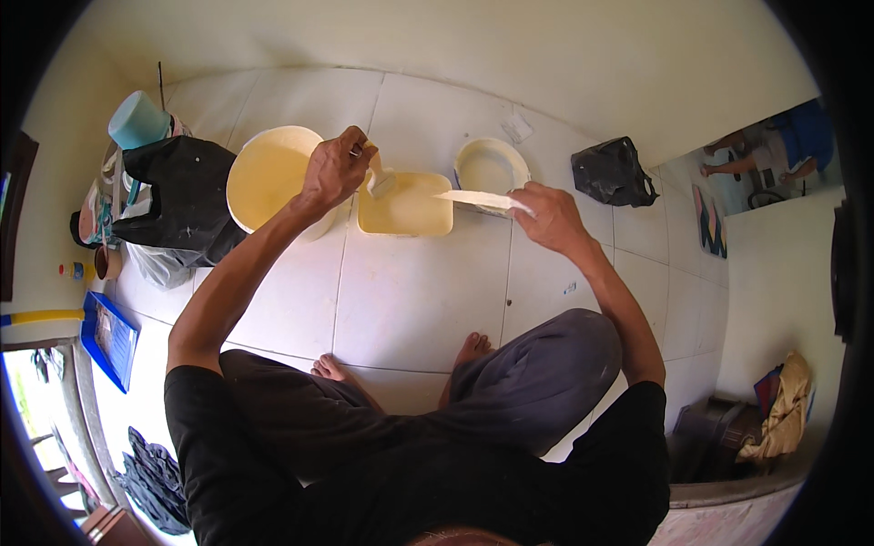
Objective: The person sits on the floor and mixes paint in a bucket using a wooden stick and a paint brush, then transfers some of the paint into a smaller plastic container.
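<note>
My left hand (335, 166) is closed around the handle of a paintbrush (381, 185), its pale head hanging over the left side of a yellow rectangular tray (441, 227). In my right hand (553, 218) is a flat, pale, tapering stick (482, 198), which points left toward the tray's right edge. A large bucket (235, 218) with pale yellow contents stands left of the tray, partly behind my left forearm. A round white tub (521, 167) sits just beyond the stick, which covers its near rim.
A black plastic bag (187, 205) and a light-blue container (138, 121) stand far left; another black bag (612, 173) lies right. A blue tray (111, 341) leans at left. My bare feet rest on white floor tiles (423, 291). Another person (774, 150) is at far right.
</note>
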Action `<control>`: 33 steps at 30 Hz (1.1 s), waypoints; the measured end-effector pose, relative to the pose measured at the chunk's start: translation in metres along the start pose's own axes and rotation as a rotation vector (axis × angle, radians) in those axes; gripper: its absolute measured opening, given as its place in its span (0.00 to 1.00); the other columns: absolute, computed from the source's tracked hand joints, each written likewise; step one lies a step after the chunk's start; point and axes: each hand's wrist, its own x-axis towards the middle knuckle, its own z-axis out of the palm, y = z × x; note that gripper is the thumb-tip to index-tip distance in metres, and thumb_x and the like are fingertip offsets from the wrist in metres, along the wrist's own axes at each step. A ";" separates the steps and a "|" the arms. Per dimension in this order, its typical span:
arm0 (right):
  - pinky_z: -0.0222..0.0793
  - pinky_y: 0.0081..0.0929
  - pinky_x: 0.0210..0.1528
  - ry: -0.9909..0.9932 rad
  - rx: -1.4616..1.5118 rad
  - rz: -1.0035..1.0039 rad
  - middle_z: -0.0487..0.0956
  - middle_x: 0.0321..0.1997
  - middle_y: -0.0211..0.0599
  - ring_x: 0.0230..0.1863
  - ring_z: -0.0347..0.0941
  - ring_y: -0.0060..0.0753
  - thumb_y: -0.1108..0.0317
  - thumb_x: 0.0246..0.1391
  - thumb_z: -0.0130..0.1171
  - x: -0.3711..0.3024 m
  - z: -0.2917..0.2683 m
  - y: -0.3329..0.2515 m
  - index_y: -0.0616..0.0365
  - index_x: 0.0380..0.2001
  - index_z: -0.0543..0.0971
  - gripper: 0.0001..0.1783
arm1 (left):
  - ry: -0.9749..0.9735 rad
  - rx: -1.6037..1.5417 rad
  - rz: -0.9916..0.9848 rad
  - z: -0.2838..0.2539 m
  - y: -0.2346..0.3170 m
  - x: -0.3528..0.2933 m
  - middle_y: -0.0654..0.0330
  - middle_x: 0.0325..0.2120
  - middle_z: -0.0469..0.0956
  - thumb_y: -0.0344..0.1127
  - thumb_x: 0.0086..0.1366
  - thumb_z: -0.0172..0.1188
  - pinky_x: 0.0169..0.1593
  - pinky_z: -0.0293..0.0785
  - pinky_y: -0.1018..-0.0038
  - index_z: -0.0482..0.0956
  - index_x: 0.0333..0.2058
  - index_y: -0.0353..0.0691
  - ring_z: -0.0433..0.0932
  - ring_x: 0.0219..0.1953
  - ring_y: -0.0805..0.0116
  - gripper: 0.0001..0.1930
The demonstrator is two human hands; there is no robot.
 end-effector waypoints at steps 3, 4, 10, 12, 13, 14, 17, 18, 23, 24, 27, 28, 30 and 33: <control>0.73 0.41 0.34 -0.054 -0.098 -0.109 0.74 0.30 0.40 0.32 0.76 0.47 0.71 0.52 0.64 -0.003 0.009 -0.009 0.58 0.42 0.83 0.13 | -0.004 0.015 -0.017 -0.001 0.001 -0.002 0.46 0.25 0.80 0.35 0.65 0.63 0.34 0.76 0.60 0.74 0.36 0.34 0.80 0.28 0.46 0.10; 0.73 0.40 0.34 -0.080 -0.180 -0.162 0.74 0.30 0.39 0.32 0.76 0.45 0.72 0.53 0.62 -0.005 0.007 -0.007 0.58 0.42 0.83 0.12 | -0.013 0.015 0.009 0.002 0.004 0.000 0.46 0.25 0.81 0.35 0.65 0.63 0.34 0.76 0.60 0.74 0.36 0.34 0.80 0.28 0.45 0.10; 0.72 0.38 0.32 -0.135 -0.289 -0.279 0.74 0.29 0.36 0.32 0.75 0.39 0.73 0.53 0.63 -0.005 -0.016 -0.013 0.57 0.43 0.84 0.13 | -0.027 0.057 0.067 -0.003 0.005 -0.004 0.47 0.26 0.83 0.35 0.67 0.62 0.35 0.80 0.64 0.74 0.36 0.33 0.85 0.29 0.52 0.10; 0.72 0.38 0.32 -0.132 -0.270 -0.281 0.74 0.29 0.37 0.32 0.75 0.40 0.72 0.52 0.63 -0.003 -0.026 -0.017 0.58 0.43 0.84 0.13 | -0.036 0.046 0.046 -0.006 0.005 -0.003 0.47 0.26 0.83 0.35 0.67 0.63 0.35 0.80 0.64 0.74 0.36 0.33 0.85 0.29 0.52 0.11; 0.72 0.38 0.32 -0.112 -0.213 -0.235 0.74 0.29 0.37 0.31 0.76 0.41 0.72 0.52 0.64 -0.003 -0.031 -0.019 0.58 0.42 0.85 0.13 | -0.031 0.044 0.044 -0.006 0.005 -0.003 0.47 0.26 0.83 0.35 0.67 0.63 0.35 0.80 0.64 0.74 0.36 0.33 0.85 0.29 0.52 0.11; 0.72 0.38 0.32 -0.093 -0.156 -0.187 0.74 0.28 0.38 0.30 0.76 0.41 0.71 0.51 0.65 -0.003 -0.034 -0.020 0.58 0.42 0.85 0.13 | -0.032 0.040 0.045 -0.007 0.007 -0.003 0.47 0.26 0.83 0.35 0.67 0.63 0.35 0.80 0.65 0.74 0.36 0.32 0.85 0.29 0.52 0.11; 0.72 0.37 0.33 -0.058 -0.079 -0.063 0.78 0.30 0.40 0.30 0.77 0.44 0.69 0.52 0.66 -0.005 -0.031 -0.014 0.59 0.41 0.85 0.13 | -0.047 0.072 0.028 -0.011 0.014 -0.003 0.48 0.26 0.83 0.35 0.67 0.62 0.35 0.80 0.65 0.74 0.36 0.32 0.85 0.29 0.53 0.11; 0.72 0.37 0.33 -0.062 -0.084 -0.065 0.78 0.30 0.40 0.30 0.77 0.44 0.69 0.52 0.66 -0.006 -0.024 -0.009 0.59 0.41 0.85 0.13 | -0.066 0.103 0.016 -0.010 0.015 -0.002 0.48 0.26 0.83 0.35 0.67 0.62 0.35 0.79 0.65 0.74 0.36 0.32 0.85 0.28 0.53 0.10; 0.73 0.39 0.34 -0.128 0.172 0.250 0.82 0.27 0.47 0.27 0.79 0.49 0.61 0.56 0.64 -0.008 0.017 0.004 0.60 0.40 0.85 0.14 | -0.038 0.073 0.037 -0.005 0.005 -0.004 0.48 0.26 0.83 0.35 0.67 0.62 0.34 0.78 0.64 0.74 0.35 0.32 0.84 0.28 0.53 0.11; 0.73 0.39 0.34 -0.129 0.166 0.252 0.82 0.27 0.47 0.27 0.79 0.49 0.61 0.56 0.64 -0.009 0.019 0.005 0.60 0.40 0.85 0.14 | -0.016 0.064 0.046 -0.004 0.004 -0.004 0.48 0.27 0.83 0.35 0.67 0.62 0.34 0.78 0.63 0.74 0.35 0.32 0.84 0.28 0.53 0.11; 0.74 0.38 0.33 -0.190 0.146 0.377 0.82 0.26 0.49 0.25 0.79 0.47 0.60 0.58 0.64 -0.018 0.021 0.014 0.61 0.40 0.86 0.15 | -0.057 0.054 -0.005 -0.007 0.008 -0.004 0.47 0.27 0.83 0.36 0.68 0.62 0.35 0.78 0.63 0.74 0.35 0.32 0.84 0.29 0.53 0.11; 0.74 0.37 0.34 -0.126 0.193 0.377 0.82 0.27 0.50 0.25 0.79 0.46 0.59 0.57 0.64 -0.025 0.019 0.024 0.61 0.41 0.86 0.16 | -0.057 0.050 -0.001 -0.006 0.012 -0.002 0.47 0.27 0.83 0.36 0.68 0.62 0.35 0.78 0.63 0.74 0.35 0.32 0.84 0.29 0.53 0.11; 0.74 0.35 0.34 -0.064 0.248 0.373 0.83 0.27 0.51 0.25 0.80 0.44 0.59 0.57 0.64 -0.032 0.012 0.029 0.61 0.42 0.86 0.17 | -0.064 0.049 -0.004 -0.008 0.013 -0.002 0.47 0.27 0.83 0.37 0.67 0.62 0.35 0.79 0.63 0.74 0.36 0.32 0.85 0.30 0.52 0.12; 0.73 0.30 0.33 -0.049 0.221 0.433 0.84 0.28 0.47 0.26 0.79 0.34 0.59 0.58 0.65 -0.041 -0.006 0.037 0.63 0.44 0.85 0.19 | -0.050 0.075 0.005 -0.008 0.014 -0.003 0.47 0.27 0.83 0.36 0.67 0.62 0.35 0.78 0.62 0.74 0.35 0.32 0.85 0.30 0.51 0.12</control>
